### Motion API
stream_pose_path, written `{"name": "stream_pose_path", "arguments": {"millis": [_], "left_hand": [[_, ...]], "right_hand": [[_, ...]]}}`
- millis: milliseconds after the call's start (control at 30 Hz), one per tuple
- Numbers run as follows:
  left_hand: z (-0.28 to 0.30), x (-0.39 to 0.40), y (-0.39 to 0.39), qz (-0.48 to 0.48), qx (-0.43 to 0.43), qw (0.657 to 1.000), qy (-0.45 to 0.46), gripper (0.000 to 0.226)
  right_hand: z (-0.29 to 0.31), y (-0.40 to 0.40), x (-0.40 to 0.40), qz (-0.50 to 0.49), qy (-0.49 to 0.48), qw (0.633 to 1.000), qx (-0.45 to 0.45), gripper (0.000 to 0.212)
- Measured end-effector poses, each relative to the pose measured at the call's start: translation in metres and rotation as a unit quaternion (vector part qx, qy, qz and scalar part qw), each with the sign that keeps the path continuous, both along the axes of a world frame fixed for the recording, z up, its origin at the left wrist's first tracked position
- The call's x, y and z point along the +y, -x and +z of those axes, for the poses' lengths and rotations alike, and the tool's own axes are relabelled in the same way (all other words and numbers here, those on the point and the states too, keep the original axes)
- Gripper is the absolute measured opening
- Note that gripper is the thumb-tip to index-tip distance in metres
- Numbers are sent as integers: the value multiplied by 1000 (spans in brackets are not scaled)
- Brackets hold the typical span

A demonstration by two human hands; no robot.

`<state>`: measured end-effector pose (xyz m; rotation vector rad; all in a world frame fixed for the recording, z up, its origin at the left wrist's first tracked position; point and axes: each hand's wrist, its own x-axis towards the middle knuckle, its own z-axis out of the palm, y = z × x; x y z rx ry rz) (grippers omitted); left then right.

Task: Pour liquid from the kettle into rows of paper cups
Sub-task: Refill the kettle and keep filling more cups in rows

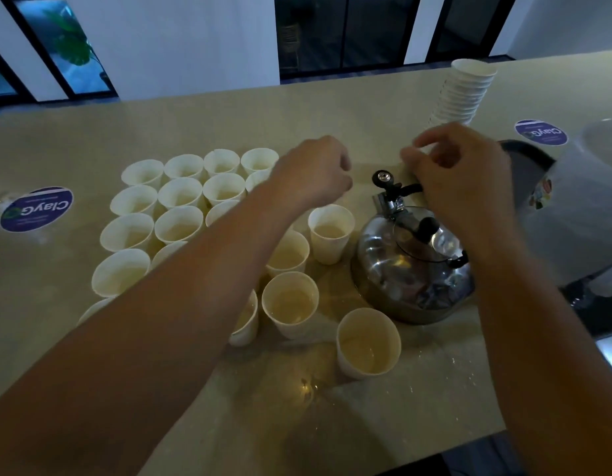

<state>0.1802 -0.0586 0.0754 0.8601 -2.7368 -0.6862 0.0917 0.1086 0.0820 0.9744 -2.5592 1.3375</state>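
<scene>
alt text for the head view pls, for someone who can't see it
Two hands, left and right, reach over a steel kettle standing on a beige counter beside rows of paper cups holding pale liquid.

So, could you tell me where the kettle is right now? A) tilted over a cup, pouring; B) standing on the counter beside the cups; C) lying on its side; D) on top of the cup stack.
B: the kettle stands upright on the counter, right of the cups, and is not pouring.
</scene>
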Motion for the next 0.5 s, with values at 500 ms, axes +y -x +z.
{"name": "stream_pose_path", "arguments": {"millis": [500], "left_hand": [[-36, -19, -11, 1, -109, 993, 51, 20]], "right_hand": [[-50, 15, -78, 139, -372, 913, -91, 20]]}}
